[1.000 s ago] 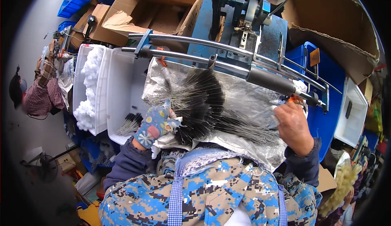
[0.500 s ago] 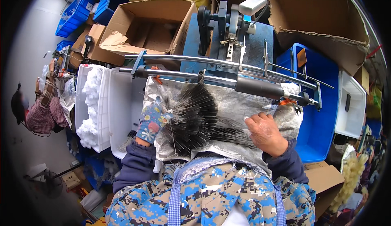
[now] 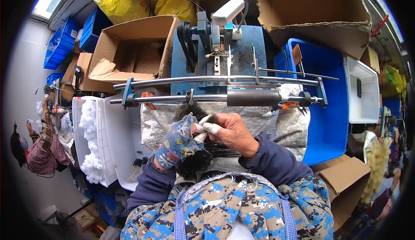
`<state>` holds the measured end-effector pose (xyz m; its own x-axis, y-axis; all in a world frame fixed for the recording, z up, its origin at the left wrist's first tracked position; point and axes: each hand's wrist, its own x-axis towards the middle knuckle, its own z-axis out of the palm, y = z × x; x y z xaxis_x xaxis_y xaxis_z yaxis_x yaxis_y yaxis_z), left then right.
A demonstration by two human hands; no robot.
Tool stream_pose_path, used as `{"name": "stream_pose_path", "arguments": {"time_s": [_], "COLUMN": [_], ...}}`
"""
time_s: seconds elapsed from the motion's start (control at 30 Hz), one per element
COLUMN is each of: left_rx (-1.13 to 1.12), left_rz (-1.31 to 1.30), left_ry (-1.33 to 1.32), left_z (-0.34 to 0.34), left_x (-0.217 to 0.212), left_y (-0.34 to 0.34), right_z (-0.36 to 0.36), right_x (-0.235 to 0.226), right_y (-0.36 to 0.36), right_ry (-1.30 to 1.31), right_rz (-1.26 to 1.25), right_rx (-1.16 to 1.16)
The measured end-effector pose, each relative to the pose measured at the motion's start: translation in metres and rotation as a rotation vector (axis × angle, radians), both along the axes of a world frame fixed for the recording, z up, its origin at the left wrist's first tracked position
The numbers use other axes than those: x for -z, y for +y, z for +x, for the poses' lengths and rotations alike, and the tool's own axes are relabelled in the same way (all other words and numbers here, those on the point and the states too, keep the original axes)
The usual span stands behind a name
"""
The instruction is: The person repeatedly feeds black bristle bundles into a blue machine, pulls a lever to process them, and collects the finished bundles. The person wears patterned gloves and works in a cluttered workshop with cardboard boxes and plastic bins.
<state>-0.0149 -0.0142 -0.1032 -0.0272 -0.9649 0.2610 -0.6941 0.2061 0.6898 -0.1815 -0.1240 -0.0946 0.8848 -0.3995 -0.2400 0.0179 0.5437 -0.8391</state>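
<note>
Left hand: floral glove; right hand: taped fingers; navy sleeves, camouflage apron.

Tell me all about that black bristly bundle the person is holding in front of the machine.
The black bristle bundle looks like thin, stiff, wiry strands fanned out in a spiky clump. It lies over a silvery woven sheet on the person's lap, just below the machine's metal rails. The left hand, in a flowered glove, grips it, and the bare right hand, fingertips taped white, pinches strands at its top.
</note>
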Motion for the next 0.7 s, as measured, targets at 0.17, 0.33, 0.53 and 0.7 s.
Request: {"name": "stream_pose_path", "arguments": {"time_s": [0.17, 0.33, 0.53, 0.7], "left_rx": [-0.143, -0.004, 0.020, -0.074], "left_rz": [0.562, 0.436, 0.248, 0.237], "left_ry": [0.393, 0.068, 0.008, -0.114], "left_z": [0.015, 0.027, 0.015, 0.015], "left_x": [-0.029, -0.005, -0.018, -0.049], "left_y": [0.023, 0.045, 0.013, 0.002], "right_z": [-0.029, -0.064, 0.009, 0.034], "right_x": [-0.018, -0.092, -0.027, 0.001], "right_y": [-0.025, -0.069, -0.142, -0.165], "right_ry": [-0.099, 0.033, 0.649, 0.812], "right_rz": [0.024, -0.683, -1.787, -1.890], "right_rx": [0.360, 0.453, 0.235, 0.223]}}
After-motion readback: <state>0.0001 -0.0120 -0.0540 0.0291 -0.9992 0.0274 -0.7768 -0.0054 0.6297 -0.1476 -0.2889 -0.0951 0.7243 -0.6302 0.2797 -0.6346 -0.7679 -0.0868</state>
